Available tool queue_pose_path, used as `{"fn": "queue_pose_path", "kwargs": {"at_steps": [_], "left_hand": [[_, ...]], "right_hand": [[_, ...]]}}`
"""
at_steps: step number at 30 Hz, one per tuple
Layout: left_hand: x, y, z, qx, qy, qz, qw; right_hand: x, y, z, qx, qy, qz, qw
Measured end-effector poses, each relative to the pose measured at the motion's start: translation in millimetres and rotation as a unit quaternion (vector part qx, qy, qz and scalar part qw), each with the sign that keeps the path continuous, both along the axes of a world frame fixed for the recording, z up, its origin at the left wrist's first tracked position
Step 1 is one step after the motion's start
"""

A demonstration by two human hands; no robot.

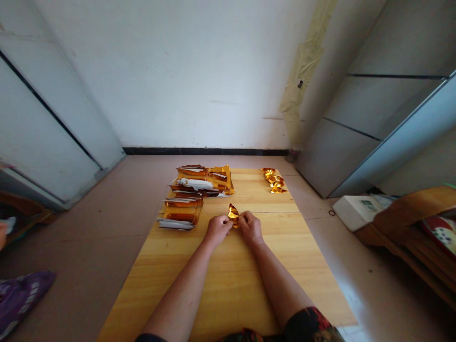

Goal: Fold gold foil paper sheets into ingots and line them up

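Our wooden table (228,280) fills the lower middle of the frame. Stacks of gold foil sheets (194,197) lie toward its upper left, within easy reach. Small folded gold pieces (274,181) sit apart at its upper right, probably to keep them uncrushed. At centre our left hand (218,228) and right hand (251,226), both nearly closed, pinch one gold foil piece (233,213) by the fingertips, steadying it from both sides just above the wood.

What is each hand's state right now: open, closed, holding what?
Left hand: closed, pinching the folded gold foil piece.
Right hand: closed, pinching the same foil piece.
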State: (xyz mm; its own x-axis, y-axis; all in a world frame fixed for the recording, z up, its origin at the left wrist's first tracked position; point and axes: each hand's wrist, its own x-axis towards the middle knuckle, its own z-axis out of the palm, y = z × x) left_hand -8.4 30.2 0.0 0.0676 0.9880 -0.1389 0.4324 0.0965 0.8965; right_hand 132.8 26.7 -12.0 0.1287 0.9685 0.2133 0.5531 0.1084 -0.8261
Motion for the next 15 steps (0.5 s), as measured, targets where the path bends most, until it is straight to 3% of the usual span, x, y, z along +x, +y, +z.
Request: {"fn": "queue_pose_path", "kwargs": {"at_steps": [8,15], "left_hand": [[-2.5,-4.9,5.6,0.019,-0.048,0.010,0.999],[-4.6,-8.1,-6.2,0.058,-0.065,-0.001,0.996]], "right_hand": [[14.0,2.5,4.8,0.044,-0.102,-0.043,0.993],[74.2,12.1,24.7,0.128,-0.330,-0.090,0.931]]}}
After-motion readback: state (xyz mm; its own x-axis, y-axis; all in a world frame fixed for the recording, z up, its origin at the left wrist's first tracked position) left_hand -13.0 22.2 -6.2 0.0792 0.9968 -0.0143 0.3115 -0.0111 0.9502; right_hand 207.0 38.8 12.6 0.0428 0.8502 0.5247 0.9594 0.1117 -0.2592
